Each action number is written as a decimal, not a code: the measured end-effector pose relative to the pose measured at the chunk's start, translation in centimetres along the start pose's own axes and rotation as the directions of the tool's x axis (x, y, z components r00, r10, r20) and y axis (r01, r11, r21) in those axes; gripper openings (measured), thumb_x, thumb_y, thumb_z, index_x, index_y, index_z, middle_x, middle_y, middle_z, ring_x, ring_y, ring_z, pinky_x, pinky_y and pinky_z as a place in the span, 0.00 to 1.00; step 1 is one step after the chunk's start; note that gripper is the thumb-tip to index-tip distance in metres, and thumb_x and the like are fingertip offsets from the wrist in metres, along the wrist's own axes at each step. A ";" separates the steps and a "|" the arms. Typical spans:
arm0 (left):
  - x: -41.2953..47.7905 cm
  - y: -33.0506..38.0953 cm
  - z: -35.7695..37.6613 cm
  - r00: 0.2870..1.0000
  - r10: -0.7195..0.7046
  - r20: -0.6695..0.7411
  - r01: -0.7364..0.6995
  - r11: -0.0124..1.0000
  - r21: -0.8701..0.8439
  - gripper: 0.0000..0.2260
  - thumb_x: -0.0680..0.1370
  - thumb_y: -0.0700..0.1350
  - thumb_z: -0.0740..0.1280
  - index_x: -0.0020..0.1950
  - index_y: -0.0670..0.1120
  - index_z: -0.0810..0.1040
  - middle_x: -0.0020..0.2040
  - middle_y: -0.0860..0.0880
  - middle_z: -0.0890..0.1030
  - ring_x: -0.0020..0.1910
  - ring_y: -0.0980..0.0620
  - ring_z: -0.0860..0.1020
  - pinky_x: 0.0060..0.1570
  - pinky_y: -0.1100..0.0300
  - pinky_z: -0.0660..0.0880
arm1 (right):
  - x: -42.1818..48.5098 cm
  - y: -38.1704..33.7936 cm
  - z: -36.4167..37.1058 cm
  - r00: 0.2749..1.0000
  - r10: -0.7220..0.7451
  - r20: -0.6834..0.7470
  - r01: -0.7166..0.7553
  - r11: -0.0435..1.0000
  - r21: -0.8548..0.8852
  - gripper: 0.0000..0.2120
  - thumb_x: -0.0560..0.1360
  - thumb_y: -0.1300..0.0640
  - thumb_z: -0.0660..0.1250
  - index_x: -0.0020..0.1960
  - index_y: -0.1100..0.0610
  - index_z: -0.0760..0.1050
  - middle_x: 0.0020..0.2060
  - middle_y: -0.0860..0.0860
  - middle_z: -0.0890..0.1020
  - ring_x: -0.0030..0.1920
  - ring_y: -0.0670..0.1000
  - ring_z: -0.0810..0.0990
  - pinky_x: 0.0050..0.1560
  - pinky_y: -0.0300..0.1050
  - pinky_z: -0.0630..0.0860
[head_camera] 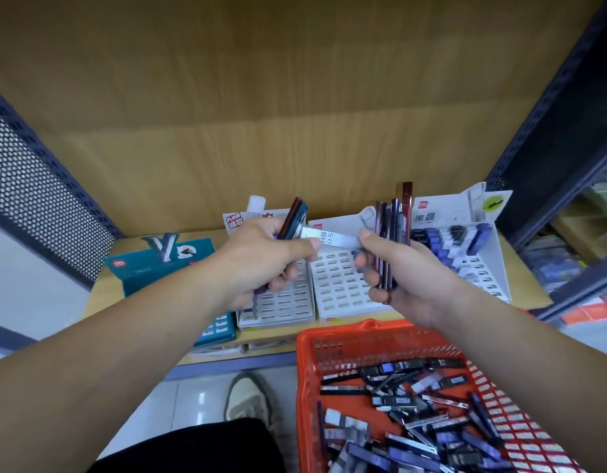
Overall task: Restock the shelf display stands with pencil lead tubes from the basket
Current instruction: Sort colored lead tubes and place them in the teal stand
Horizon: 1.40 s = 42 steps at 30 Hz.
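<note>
My left hand (264, 264) and right hand (404, 278) both grip tubes (402, 213). Stands (339, 285) look mostly empty, basket (305, 387) full: early days, I reckon.

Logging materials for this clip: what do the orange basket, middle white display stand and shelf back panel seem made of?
Orange basket: glossy moulded plastic, judging by its slotted walls and sheen. Middle white display stand: matt card or thin plastic with punched slots; cannot tell which. Shelf back panel: matt wood-grain, probably laminate board.
</note>
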<state>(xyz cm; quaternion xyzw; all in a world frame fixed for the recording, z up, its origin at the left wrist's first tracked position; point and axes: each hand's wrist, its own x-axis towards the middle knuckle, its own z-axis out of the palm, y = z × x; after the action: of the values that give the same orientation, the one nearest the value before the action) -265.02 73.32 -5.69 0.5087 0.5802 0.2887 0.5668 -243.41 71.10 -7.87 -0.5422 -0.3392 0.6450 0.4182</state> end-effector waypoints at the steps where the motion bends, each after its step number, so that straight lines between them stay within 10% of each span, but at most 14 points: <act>1: 0.5 0.6 1.0 1.000 0.012 -0.008 -0.012 0.999 -0.031 0.06 0.77 0.48 0.76 0.41 0.50 0.83 0.44 0.35 0.83 0.34 0.45 0.70 0.29 0.59 0.59 | -0.2 0.1 -0.9 1.000 -0.013 -0.018 0.012 1.000 -0.029 0.09 0.82 0.50 0.69 0.53 0.56 0.76 0.38 0.54 0.80 0.30 0.50 0.70 0.27 0.44 0.64; 5: 2.3 2.6 5.0 0.989 0.134 -0.067 -0.129 0.989 0.079 0.07 0.81 0.47 0.71 0.48 0.43 0.82 0.28 0.53 0.79 0.20 0.57 0.69 0.21 0.65 0.62 | -0.8 0.3 -4.5 0.988 -0.091 -0.125 0.063 0.975 -0.213 0.10 0.81 0.52 0.70 0.50 0.59 0.77 0.34 0.54 0.79 0.30 0.53 0.68 0.27 0.45 0.63; 9: 4.5 2.1 7.1 0.947 0.302 -0.112 -0.238 0.890 0.388 0.14 0.80 0.49 0.71 0.45 0.39 0.79 0.30 0.49 0.70 0.26 0.52 0.66 0.30 0.61 0.64 | -0.5 1.0 -7.9 0.973 -0.116 -0.198 0.035 0.928 -0.372 0.12 0.80 0.52 0.72 0.43 0.57 0.73 0.29 0.54 0.75 0.28 0.53 0.66 0.27 0.46 0.62; 32: 10.9 5.8 21.8 0.841 0.539 0.058 -0.488 0.706 0.514 0.07 0.78 0.46 0.72 0.44 0.44 0.80 0.33 0.47 0.75 0.30 0.52 0.70 0.34 0.57 0.70 | -3.1 3.7 -19.9 0.920 -0.088 -0.382 0.007 0.978 -0.209 0.11 0.78 0.55 0.71 0.42 0.55 0.71 0.32 0.56 0.70 0.30 0.53 0.68 0.26 0.44 0.64; 42: 16.0 5.2 28.7 0.837 0.491 0.242 -0.476 0.434 0.765 0.04 0.78 0.47 0.71 0.46 0.49 0.79 0.38 0.48 0.81 0.42 0.43 0.80 0.40 0.52 0.77 | -3.4 4.4 -23.4 0.902 -0.116 -0.416 0.086 0.992 -0.090 0.13 0.78 0.56 0.71 0.41 0.58 0.68 0.32 0.56 0.68 0.31 0.55 0.65 0.30 0.48 0.64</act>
<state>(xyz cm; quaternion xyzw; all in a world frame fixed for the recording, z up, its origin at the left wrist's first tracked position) -233.82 82.76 -12.23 0.8482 0.4805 0.1503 0.1643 -220.97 65.81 -14.61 -0.6640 -0.2910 0.4785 0.4954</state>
